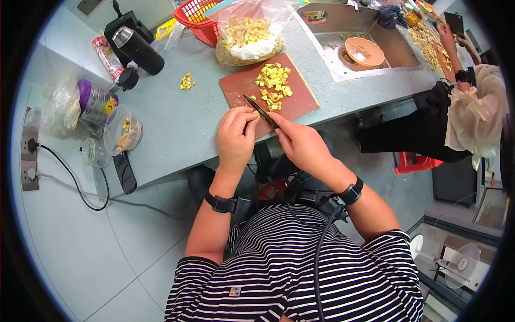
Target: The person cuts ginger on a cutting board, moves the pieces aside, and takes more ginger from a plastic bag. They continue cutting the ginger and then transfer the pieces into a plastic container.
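Observation:
My right hand (303, 140) is closed round the handle of a dark-bladed knife (259, 109), whose blade points up and left over the front of a reddish-brown cutting board (236, 86). Close beside the blade, my left hand (236, 129) pinches a small yellowish piece of ginger (256, 115), mostly hidden by the fingers. Chopped ginger (274, 78) lies heaped on the board just beyond the knife. Behind the board stands an open clear plastic bag (249, 40) filled with more ginger pieces.
A few scraps (187, 81) lie on the grey counter (177, 118), left of the board. A black thermos (138, 51), plastic tub (123, 131) and phone (124, 173) stand or lie further left. Right is a sink (343, 27) with an orange bowl (365, 51); beyond it, another person (477, 107) works.

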`<state>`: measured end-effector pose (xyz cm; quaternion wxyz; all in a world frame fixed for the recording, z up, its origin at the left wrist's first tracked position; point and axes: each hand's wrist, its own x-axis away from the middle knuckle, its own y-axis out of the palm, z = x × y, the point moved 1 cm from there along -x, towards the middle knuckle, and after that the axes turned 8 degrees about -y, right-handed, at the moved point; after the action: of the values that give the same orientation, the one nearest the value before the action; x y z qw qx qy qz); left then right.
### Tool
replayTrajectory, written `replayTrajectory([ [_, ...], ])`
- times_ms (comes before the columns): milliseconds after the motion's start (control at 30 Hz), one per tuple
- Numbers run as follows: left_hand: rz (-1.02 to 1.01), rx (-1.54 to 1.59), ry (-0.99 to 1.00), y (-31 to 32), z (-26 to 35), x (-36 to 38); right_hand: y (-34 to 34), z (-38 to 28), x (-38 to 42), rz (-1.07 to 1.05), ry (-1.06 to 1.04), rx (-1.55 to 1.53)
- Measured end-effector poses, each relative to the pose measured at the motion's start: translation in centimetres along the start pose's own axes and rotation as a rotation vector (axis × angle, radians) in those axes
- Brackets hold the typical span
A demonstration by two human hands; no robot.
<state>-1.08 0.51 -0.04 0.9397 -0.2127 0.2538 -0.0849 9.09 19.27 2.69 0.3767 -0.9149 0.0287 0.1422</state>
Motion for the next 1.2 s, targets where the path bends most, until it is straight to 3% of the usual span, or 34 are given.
replayTrajectory([
  [633, 0.001, -0.053, 0.024, -0.2, 0.5, 0.1, -1.1, 0.2, 1.5, 0.037, -0.095, 0.042],
  [867, -0.005, -0.008, -0.048, -0.1, 0.5, 0.0, -2.0, -0.7, 0.7, -0.05, -0.067, 0.179],
  [1200, -0.021, -0.048, 0.051, -0.3, 0.2, -0.2, -0.2, -1.0, -2.3, -0.132, -0.075, 0.293],
])
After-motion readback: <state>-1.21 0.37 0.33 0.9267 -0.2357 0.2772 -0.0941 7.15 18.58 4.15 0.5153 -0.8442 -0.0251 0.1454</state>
